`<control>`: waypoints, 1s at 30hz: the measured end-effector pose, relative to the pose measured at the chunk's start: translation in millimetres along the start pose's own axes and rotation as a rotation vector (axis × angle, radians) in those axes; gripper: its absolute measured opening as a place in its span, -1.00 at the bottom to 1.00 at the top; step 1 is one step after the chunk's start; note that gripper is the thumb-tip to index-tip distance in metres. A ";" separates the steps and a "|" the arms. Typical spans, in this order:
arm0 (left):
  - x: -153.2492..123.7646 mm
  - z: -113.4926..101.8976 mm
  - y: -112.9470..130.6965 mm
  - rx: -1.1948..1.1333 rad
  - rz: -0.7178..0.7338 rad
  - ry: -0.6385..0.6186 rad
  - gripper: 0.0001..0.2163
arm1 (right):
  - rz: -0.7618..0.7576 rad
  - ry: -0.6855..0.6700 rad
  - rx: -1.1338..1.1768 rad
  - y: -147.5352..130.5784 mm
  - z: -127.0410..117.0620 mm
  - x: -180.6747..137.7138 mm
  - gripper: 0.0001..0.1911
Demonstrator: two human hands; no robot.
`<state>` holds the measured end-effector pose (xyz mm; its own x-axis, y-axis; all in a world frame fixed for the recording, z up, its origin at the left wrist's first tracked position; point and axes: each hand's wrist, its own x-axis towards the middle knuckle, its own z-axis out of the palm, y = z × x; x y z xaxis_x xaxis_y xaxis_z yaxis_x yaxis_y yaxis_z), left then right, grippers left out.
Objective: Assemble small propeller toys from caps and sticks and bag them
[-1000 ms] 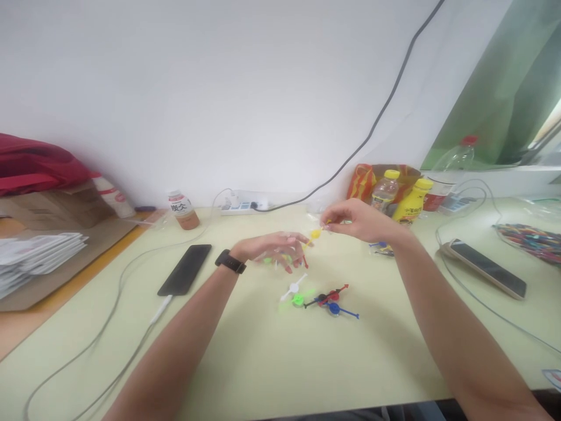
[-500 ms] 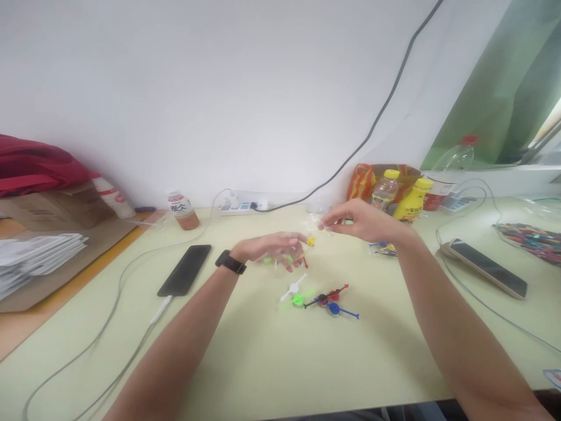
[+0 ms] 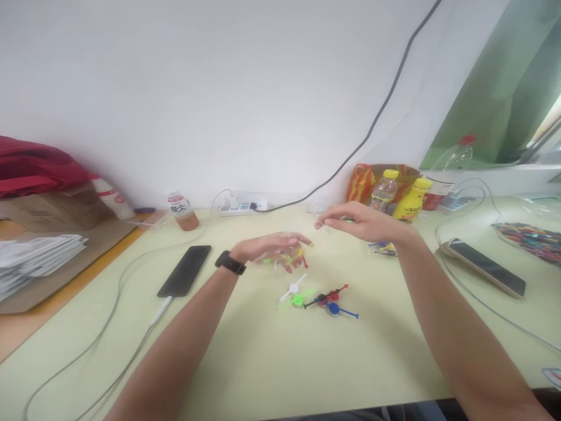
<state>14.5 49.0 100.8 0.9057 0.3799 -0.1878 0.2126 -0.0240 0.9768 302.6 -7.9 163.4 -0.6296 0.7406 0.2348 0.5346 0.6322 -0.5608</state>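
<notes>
My left hand (image 3: 274, 247), with a black watch (image 3: 231, 262) on its wrist, is palm down with its fingers bent and apart. Below its fingers lie small yellow, green and red plastic pieces (image 3: 284, 258), apparently in clear plastic; the fingers partly cover them. My right hand (image 3: 359, 221) is raised to the right, thumb and fingertips closed on a bit of clear plastic film (image 3: 325, 227), blurred and hard to make out. Nearer me lie arrow-shaped plastic spinners: white (image 3: 294, 288), light green (image 3: 298, 300), black (image 3: 322, 299), red (image 3: 335, 295) and blue (image 3: 334, 310). The dark and red ones overlap.
A black phone (image 3: 184, 271) on a cable and a drink bottle (image 3: 183, 211) stand left. Yellow-capped bottles (image 3: 412, 200), a packet of small pieces (image 3: 384, 249), another phone (image 3: 486, 266) and a heap of coloured pieces (image 3: 534, 241) are right. A power strip (image 3: 243, 206) lies by the wall.
The yellow piece near my left fingertips has shifted down and left, under the hand. My right hand has moved slightly left, and less clear film shows at its fingertips.
</notes>
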 end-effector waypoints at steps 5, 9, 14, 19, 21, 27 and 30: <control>0.5 1.2 1.4 0.006 0.013 -0.022 -0.49 | 0.015 -0.005 -0.012 -2.7 0.7 -0.1 -0.66; 1.0 2.8 1.5 0.004 0.015 -0.020 -0.50 | 0.016 -0.019 -0.021 -0.3 0.6 0.3 -0.77; 2.6 0.2 -2.8 -0.027 0.029 -0.043 -0.49 | 0.032 -0.023 -0.019 3.9 -3.3 -2.0 -0.77; 3.4 -3.5 -6.4 0.013 0.038 -0.041 -0.46 | 0.027 -0.064 0.002 9.4 -1.3 -1.2 -0.60; 2.9 -3.2 -5.5 0.053 0.044 -0.040 -0.46 | 0.030 -0.077 0.006 11.0 2.4 0.3 -0.55; 2.0 1.8 2.0 0.132 0.081 -0.022 -0.46 | 0.067 -0.157 0.023 12.0 13.6 2.2 -0.47; 2.8 3.1 3.8 0.148 0.110 -0.039 -0.43 | 0.063 -0.226 0.061 11.9 15.1 1.5 -0.40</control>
<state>19.0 47.2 103.7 0.9395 0.3312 -0.0871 0.1602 -0.2002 0.9666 299.5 -2.7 145.1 -0.7098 0.7041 0.0180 0.5460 0.5662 -0.6175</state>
